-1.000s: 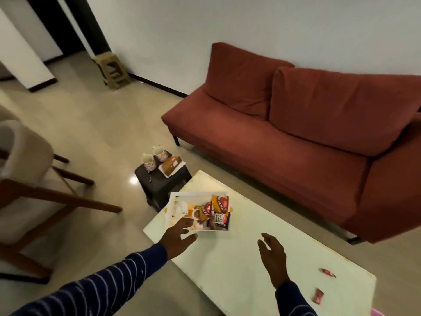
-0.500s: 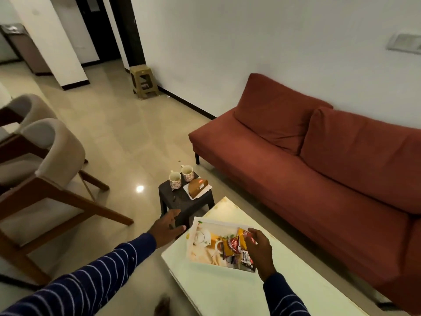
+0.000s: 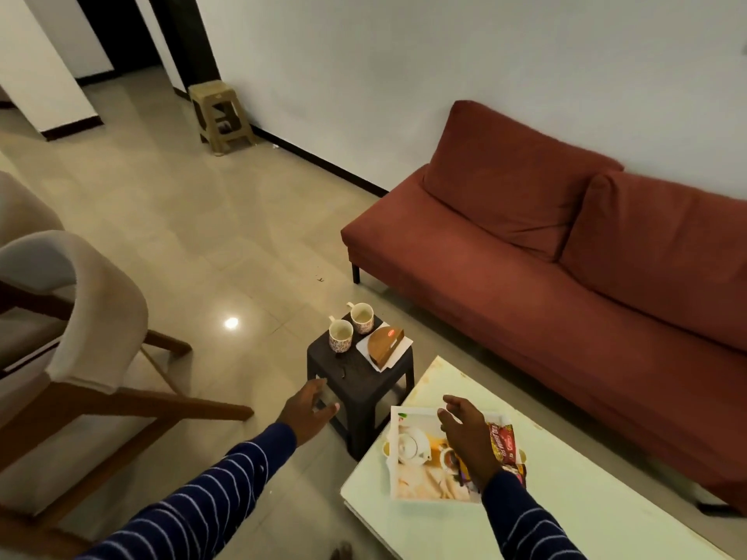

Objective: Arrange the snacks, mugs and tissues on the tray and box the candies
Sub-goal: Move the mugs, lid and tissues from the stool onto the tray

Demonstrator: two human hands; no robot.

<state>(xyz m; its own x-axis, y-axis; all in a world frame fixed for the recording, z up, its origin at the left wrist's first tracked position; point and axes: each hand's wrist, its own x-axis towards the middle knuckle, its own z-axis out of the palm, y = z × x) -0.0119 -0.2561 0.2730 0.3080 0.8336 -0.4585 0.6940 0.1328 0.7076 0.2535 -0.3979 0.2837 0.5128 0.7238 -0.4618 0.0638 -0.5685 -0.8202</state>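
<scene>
Both hands released above a printed tray and a dark stool.
The left hand (image 3: 308,410), fingers relaxed, hangs before the ribbed plastic stool (image 3: 359,375) bearing two patterned mugs (image 3: 340,335) and a wedge-shaped wooden tissue holder (image 3: 384,344); the right hand (image 3: 465,432), likewise slack, hovers over the glossy rectangular tray (image 3: 412,470), crinkled snack packets (image 3: 505,442) just right.

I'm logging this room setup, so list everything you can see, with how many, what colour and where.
tray: one, white with teapot print, near end of the table
snack packets: several, red and dark, right side of the tray; exact count unclear
mugs: two, cream patterned, on the stool
tissue holder: one, brown wood, on white tissues, on the stool
stool: one, black, beside the table
table: one, white
sofa: one, rust red, by the wall
tan stool: one, by the far wall
armchair: one, beige
left hand: open, before the stool
right hand: open, over the tray
</scene>
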